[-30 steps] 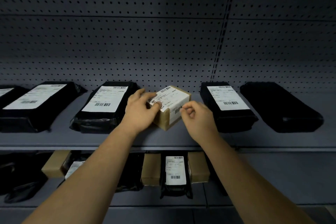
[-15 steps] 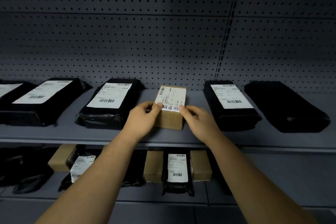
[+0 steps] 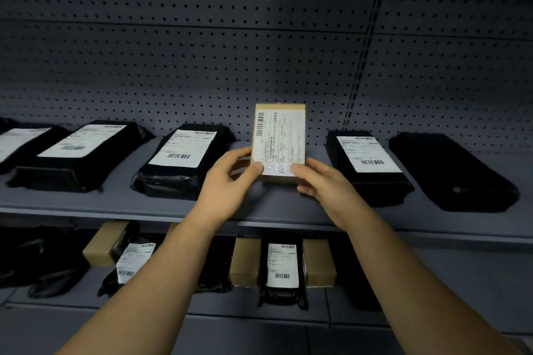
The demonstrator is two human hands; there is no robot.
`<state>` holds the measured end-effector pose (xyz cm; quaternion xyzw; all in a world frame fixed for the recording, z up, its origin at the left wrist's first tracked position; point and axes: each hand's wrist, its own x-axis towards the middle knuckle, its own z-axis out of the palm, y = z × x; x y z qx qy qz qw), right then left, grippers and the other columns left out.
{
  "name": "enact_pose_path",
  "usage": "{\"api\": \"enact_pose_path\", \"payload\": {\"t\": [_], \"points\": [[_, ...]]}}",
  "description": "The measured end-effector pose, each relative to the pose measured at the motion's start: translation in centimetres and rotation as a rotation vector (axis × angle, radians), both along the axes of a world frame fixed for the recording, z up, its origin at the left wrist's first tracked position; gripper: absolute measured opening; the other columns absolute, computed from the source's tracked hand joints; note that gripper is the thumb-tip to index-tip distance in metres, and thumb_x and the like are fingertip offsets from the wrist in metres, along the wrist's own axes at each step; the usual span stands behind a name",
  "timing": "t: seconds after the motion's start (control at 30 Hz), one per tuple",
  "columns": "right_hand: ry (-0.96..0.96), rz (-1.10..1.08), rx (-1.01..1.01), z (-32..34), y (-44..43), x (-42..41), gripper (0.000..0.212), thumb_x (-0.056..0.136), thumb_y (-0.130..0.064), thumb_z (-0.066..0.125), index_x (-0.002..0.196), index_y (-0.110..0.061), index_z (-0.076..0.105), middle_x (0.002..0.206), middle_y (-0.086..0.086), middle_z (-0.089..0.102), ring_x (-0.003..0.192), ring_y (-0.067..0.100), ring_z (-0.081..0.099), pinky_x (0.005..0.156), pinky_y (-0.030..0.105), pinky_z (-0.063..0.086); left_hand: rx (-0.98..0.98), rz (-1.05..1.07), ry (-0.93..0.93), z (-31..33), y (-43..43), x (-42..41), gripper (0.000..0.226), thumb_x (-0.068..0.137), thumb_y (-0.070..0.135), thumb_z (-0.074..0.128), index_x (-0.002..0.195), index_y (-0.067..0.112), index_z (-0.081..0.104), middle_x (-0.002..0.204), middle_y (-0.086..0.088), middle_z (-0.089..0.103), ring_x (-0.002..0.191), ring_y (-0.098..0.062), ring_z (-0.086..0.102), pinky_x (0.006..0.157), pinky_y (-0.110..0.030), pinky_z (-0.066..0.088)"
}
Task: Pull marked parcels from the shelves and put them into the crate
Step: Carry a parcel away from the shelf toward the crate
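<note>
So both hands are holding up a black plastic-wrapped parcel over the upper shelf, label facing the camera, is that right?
Not quite. The parcel is a brown cardboard box, not black plastic-wrapped. The head view shows the left hand and right hand holding it up over the upper shelf, label facing the camera.

Box (image 3: 278, 141) held above shelf (image 3: 86, 202), btwn two bagged parcels (image 3: 180, 160) (image 3: 367, 166).
</note>
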<state>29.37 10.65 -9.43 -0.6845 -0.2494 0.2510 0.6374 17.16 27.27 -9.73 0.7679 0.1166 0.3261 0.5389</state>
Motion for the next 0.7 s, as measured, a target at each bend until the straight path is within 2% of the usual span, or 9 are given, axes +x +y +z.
{"api": "enact_pose_path", "payload": {"t": [0.1,0.17,0.3,0.37,0.5,0.6,0.7], "points": [[0.030,-0.016,0.109,0.3,-0.3,-0.4,0.036,0.092,-0.028,0.067,0.127,-0.019,0.065,0.120,-0.009,0.071,0.115,0.005,0.063,0.093,0.026,0.048,0.122,0.023,0.037,0.3,0.7,-1.2,0.049,0.084,0.046,0.067,0.128,0.026,0.059,0.130,0.010,0.057,0.119,-0.001,0.053,0.099,-0.017,0.041],[0.012,-0.032,0.151,0.4,-0.4,-0.9,0.027,0.094,-0.024,0.064,0.121,-0.020,0.067,0.119,-0.008,0.072,0.116,0.007,0.063,0.100,0.029,0.046,0.284,0.069,0.063,0.6,1.1,-1.9,0.058,0.081,0.054,0.061,0.130,0.024,0.057,0.131,0.012,0.054,0.122,0.000,0.048,0.100,-0.010,0.035],[-0.013,-0.060,0.218,1.6,-0.3,-2.1,0.030,0.095,-0.019,0.062,0.126,-0.017,0.065,0.121,-0.005,0.071,0.118,0.009,0.062,0.102,0.028,0.045,0.495,0.078,0.098,1.2,2.1,-2.7,0.063,0.081,0.059,0.055,0.131,0.021,0.055,0.132,0.009,0.053,0.127,-0.010,0.045,0.110,-0.033,0.036],[-0.030,-0.081,0.230,2.2,-0.1,-2.6,0.030,0.095,-0.018,0.062,0.125,-0.019,0.065,0.121,-0.006,0.071,0.118,0.009,0.063,0.100,0.026,0.046,0.525,0.068,0.099,1.6,2.5,-2.9,0.062,0.082,0.060,0.054,0.131,0.022,0.054,0.132,0.010,0.052,0.127,-0.012,0.045,0.110,-0.037,0.036],[-0.057,-0.139,0.246,3.3,0.5,-4.0,0.027,0.095,-0.017,0.063,0.121,-0.024,0.065,0.121,-0.007,0.071,0.119,0.009,0.062,0.100,0.027,0.046,0.583,0.027,0.072,2.6,3.8,-3.5,0.063,0.082,0.061,0.053,0.132,0.022,0.054,0.134,0.010,0.050,0.129,-0.011,0.043,0.111,-0.036,0.035],[-0.060,-0.167,0.259,3.7,1.2,-5.5,0.034,0.095,-0.017,0.063,0.129,-0.019,0.063,0.124,-0.004,0.070,0.121,0.012,0.061,0.101,0.028,0.046,0.603,0.014,0.058,3.3,5.3,-4.5,0.066,0.081,0.063,0.050,0.133,0.022,0.054,0.135,0.010,0.050,0.129,-0.010,0.041,0.111,-0.030,0.032],[-0.076,-0.181,0.270,3.5,2.1,-7.3,0.035,0.093,-0.016,0.063,0.127,-0.018,0.063,0.126,0.000,0.069,0.122,0.016,0.061,0.102,0.030,0.046,0.609,-0.012,0.044,3.5,6.8,-5.9,0.067,0.080,0.063,0.049,0.134,0.022,0.053,0.136,0.011,0.049,0.130,-0.009,0.040,0.111,-0.027,0.030]]}}
